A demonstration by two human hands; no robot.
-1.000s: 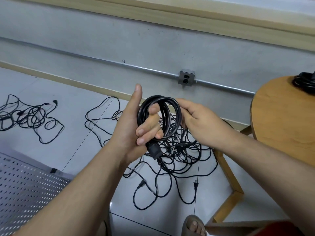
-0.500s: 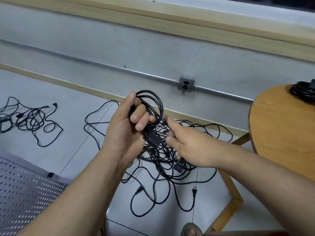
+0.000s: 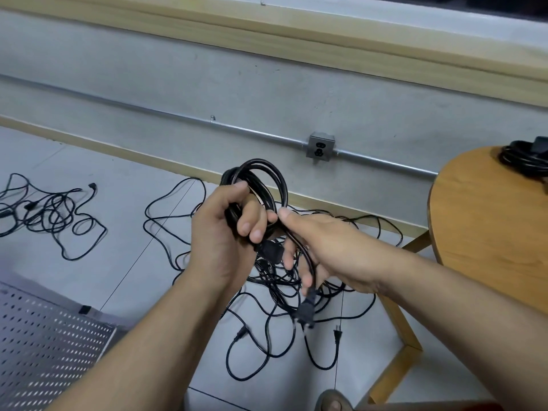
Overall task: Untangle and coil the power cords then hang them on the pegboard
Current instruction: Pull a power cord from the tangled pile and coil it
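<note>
Below the wall outlet, the left hand clenches a coiled black cord. The right hand grasps the cord's loose tail, its plug dangling lower, above the tangled pile under the outlet.

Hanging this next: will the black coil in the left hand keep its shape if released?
Probably not: the coil looks untied, gripped by the left hand. Its free end hangs limp from the right hand, so likely floppy.
</note>
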